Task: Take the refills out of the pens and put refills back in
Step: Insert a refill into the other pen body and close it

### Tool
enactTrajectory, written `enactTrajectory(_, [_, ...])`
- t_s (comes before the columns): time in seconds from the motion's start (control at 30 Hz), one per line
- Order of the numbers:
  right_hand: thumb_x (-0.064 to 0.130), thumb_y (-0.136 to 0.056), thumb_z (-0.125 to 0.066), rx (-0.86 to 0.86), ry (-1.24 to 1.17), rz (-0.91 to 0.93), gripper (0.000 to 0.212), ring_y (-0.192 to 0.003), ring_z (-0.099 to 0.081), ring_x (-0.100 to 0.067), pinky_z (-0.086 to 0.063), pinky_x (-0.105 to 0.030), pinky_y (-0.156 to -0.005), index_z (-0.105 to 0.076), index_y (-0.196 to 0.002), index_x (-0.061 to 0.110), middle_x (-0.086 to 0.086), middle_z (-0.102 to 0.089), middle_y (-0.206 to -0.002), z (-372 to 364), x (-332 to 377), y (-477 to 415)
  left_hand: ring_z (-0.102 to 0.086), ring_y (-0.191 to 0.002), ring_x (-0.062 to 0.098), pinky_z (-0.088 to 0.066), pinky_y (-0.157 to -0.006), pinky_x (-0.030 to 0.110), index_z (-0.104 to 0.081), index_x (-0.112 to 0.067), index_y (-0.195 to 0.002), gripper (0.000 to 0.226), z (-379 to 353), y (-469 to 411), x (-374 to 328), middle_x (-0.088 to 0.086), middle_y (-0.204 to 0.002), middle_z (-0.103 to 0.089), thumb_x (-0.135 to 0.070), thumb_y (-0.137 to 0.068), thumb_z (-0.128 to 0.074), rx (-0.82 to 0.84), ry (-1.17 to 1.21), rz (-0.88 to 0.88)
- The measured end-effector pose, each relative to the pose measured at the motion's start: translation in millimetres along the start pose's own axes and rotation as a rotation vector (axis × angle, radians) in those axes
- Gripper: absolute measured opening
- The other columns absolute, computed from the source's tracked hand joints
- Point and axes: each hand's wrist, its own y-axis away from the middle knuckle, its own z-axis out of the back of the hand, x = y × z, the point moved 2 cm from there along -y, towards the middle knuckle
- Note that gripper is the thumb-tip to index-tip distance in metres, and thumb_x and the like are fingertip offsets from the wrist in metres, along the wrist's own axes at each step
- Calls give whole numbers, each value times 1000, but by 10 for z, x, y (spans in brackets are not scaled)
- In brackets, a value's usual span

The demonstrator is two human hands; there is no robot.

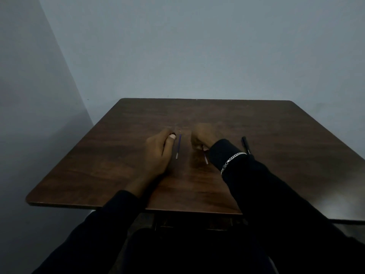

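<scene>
A thin blue refill [178, 146] lies on the brown wooden table [110, 155], between my hands. My left hand [158, 151] rests just left of it, fingers curled around a dark pen part whose black end shows at the thumb tip [173, 134]. My right hand [202, 138] is closed to the right of the refill, and a second thin refill [206, 158] sticks out from under it toward me. A black pen [245, 144] lies on the table to the right of my right wrist, apart from both hands.
The table stands against a plain grey wall, with another wall at the left. A silver chain bracelet [233, 158] sits over my right dark sleeve. My lap fills the bottom of the view below the table's front edge.
</scene>
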Motion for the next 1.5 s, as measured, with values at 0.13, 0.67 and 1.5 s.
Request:
enactTrajectory(0.13, [13, -95, -66, 56, -311, -48, 21, -66, -61, -17, -55, -23, -55, -61, -75, 8, -7, -63, -78, 32, -227, -54, -54, -60, 15, -43, -56, 39, -61, -11, -81, 29, -64, 34, -174, 0, -67, -58, -11, -106, -48, 16, 23, -23])
enactTrajectory(0.67, [10, -102, -59, -172, -1476, 462, 13, -82, -79, -36, -62, -31, -62, -65, -114, 9, -16, -79, -95, 52, -1281, 268, -58, -76, 15, -41, -64, 17, -66, -11, -91, 23, -602, 120, -510, 5, -79, -65, -14, -108, -51, 236, 128, 105])
enactTrajectory(1.5, [14, -102, -61, -219, -1425, 673, 8, -79, -80, -34, -62, -30, -54, -62, -111, 14, -16, -79, -97, -85, -1126, 371, -57, -67, 0, -38, -62, 8, -57, -26, -87, 30, -615, 130, -474, -12, -72, -58, -6, -107, -51, 252, 196, 74])
